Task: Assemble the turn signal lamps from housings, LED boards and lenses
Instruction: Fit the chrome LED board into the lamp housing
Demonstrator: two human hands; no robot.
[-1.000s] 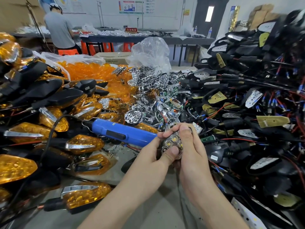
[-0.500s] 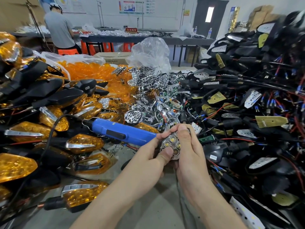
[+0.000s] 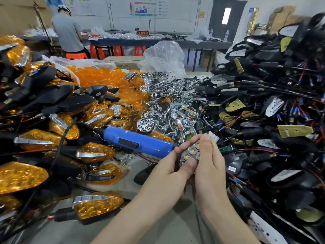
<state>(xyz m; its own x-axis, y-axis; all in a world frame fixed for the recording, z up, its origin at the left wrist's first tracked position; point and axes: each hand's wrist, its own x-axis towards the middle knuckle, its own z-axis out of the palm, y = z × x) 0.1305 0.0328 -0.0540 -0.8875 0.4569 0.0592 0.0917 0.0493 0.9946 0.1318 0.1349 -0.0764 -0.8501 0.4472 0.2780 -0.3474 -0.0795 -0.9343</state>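
The reflector-and-LED unit (image 3: 190,153) is held above the worktop (image 3: 175,229), just beside the blue screwdriver (image 3: 139,141). The left hand (image 3: 168,167) and right hand (image 3: 211,166) each have their grip clamped on it, the left thumb pressing its face.

Risk: uneven pressure may seat the board crooked, or the unit may slip (loose screws (image 3: 129,157) lie below).

Legible: the red sign (image 3: 142,32) reads 不合格区; the housing labels are too small to read.

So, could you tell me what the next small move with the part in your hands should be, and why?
Probably seat the chrome reflector fully, the left hand pressing and the right hand steadying: both pinch it, LEDs show in its cups, and the blue screwdriver lies untouched alongside.
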